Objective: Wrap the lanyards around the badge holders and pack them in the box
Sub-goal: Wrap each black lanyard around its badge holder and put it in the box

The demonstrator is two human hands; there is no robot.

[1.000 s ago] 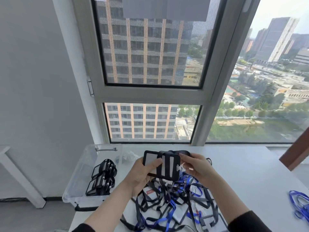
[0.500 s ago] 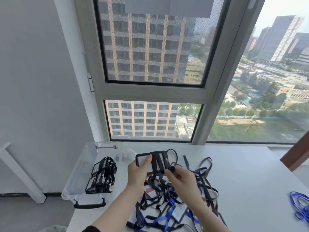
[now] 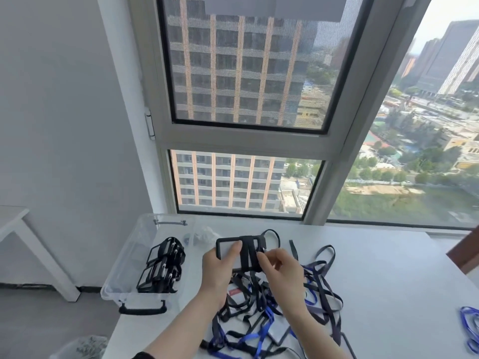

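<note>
While a second ago you held the badge holder up with its face toward you, you have since lowered it and laid it flatter over the counter, and your right hand has shifted from the holder's edge to its 3 o'clock end. Your left hand grips the holder from below, thumb pressed on its clear face. Your right hand's fingers curl in and pinch at the black lanyard, which crosses the holder in several bands; whether they have the clip or only the strap is too small to tell. One loose loop stands out at 1 o'clock of the holder. That suggests the winding is nearly done and you are securing the tail, so this piece looks almost ready to pack. The clear box sits at 9 o'clock of your hands with a few wrapped holders already inside. At 6 o'clock lies a tangled pile of black and blue lanyards with holders, so much of the task seems left. More blue lanyards lie at the counter's 3 o'clock edge.
</note>
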